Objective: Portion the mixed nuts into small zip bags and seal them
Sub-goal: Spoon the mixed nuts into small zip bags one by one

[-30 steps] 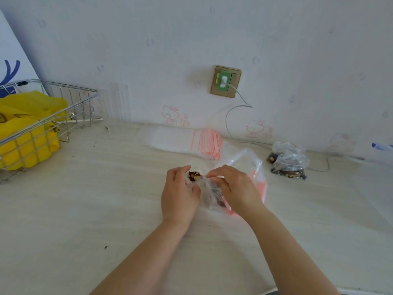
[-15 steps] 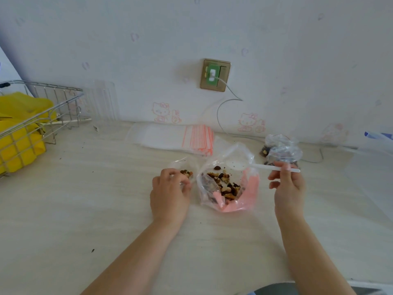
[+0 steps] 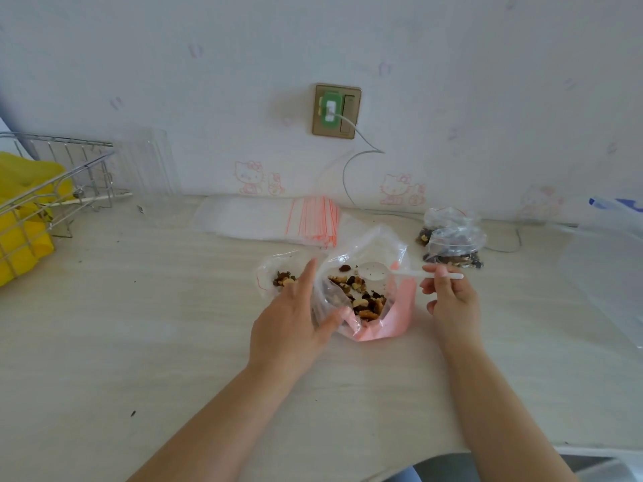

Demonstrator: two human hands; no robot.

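My left hand (image 3: pixel 290 316) has let go of the small zip bag (image 3: pixel 278 277), now open against the nut bag (image 3: pixel 368 293); right hand (image 3: pixel 449 293) pinches the spoon (image 3: pixel 400 272), ready to scoop.

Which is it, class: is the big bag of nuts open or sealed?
Open. The big bag gapes at the top, its nuts exposed and the spoon reaching inside.

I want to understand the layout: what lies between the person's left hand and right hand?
In the head view, the large clear plastic bag of mixed nuts with a pink bottom lies between the left hand and right hand.
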